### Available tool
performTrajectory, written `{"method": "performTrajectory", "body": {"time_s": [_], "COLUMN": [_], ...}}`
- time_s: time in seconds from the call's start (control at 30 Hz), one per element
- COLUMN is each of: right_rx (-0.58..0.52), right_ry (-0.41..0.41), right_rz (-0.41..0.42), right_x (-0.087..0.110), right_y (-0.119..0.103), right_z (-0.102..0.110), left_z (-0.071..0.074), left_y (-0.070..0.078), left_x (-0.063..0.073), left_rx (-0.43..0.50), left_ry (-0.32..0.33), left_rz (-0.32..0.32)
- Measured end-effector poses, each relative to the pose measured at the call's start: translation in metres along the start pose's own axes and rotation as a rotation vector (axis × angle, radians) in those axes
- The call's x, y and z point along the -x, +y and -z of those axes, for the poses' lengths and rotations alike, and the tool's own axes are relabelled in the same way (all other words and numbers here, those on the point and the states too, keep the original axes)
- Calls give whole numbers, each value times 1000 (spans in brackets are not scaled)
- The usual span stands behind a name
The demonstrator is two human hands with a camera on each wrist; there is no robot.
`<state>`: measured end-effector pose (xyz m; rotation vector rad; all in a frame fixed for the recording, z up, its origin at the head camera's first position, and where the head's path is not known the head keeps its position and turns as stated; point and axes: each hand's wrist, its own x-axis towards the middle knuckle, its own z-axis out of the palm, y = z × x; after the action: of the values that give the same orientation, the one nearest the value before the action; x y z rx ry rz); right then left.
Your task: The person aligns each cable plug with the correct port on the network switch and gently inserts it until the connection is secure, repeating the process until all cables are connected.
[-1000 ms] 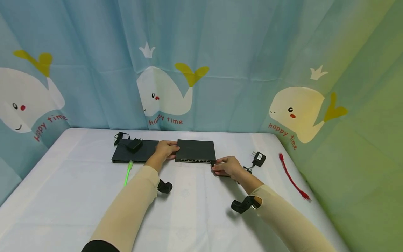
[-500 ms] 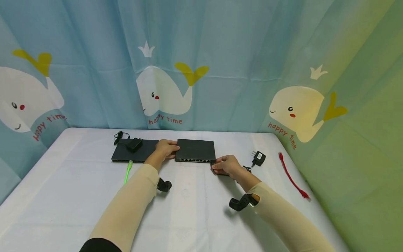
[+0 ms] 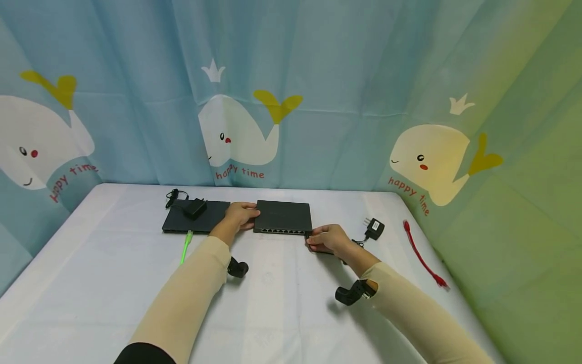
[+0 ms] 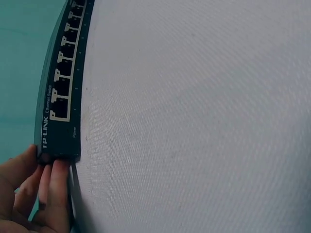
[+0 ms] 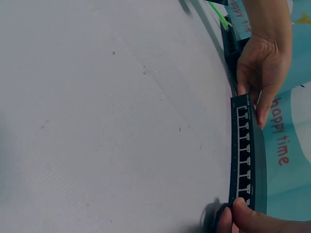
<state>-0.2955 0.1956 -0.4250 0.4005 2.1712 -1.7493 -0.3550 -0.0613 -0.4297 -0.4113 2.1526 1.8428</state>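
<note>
A black TP-LINK Ethernet switch point(image 3: 284, 216) lies on the white table with its row of ports facing the person. My left hand point(image 3: 240, 216) grips its left end, thumb on top and fingers against the side, as the left wrist view shows. At the front right corner, my right hand point(image 3: 329, 239) pinches the end of a thin black cable point(image 3: 324, 253) right at the last port. The plug itself is hidden by thumb and fingers. From that hand the cable runs toward a black power adapter point(image 3: 375, 229) with bare prongs.
Left of the left hand lies a second flat black device point(image 3: 174, 223), with another adapter point(image 3: 195, 209) on top and a green cable point(image 3: 186, 244) at its front. A short red network cable point(image 3: 420, 260) lies near the right table edge. A whale-print curtain point(image 3: 345, 101) hangs behind.
</note>
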Motion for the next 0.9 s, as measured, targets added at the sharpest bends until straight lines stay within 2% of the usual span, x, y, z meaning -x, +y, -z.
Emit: {"method": "performTrajectory", "body": {"time_s": [0.27, 0.43, 0.57, 0.7, 0.9], "right_rx": [81, 159, 209, 236, 151], "right_ry": [-67, -64, -22, 17, 22], "right_rz": [-5, 62, 109, 163, 157], "right_x": [1, 5, 10, 15, 16], "right_y": [-8, -23, -37, -46, -44], "right_z": [13, 38, 67, 106, 166], "left_z": [-1, -1, -3, -5, -5], "left_y": [-1, -3, -6, -6, -2], "left_x": [3, 1, -1, -3, 0], "left_rx": [5, 4, 4, -3, -6], "left_ry": [3, 21, 48, 55, 51], "left_rz": [21, 14, 18, 17, 7]}}
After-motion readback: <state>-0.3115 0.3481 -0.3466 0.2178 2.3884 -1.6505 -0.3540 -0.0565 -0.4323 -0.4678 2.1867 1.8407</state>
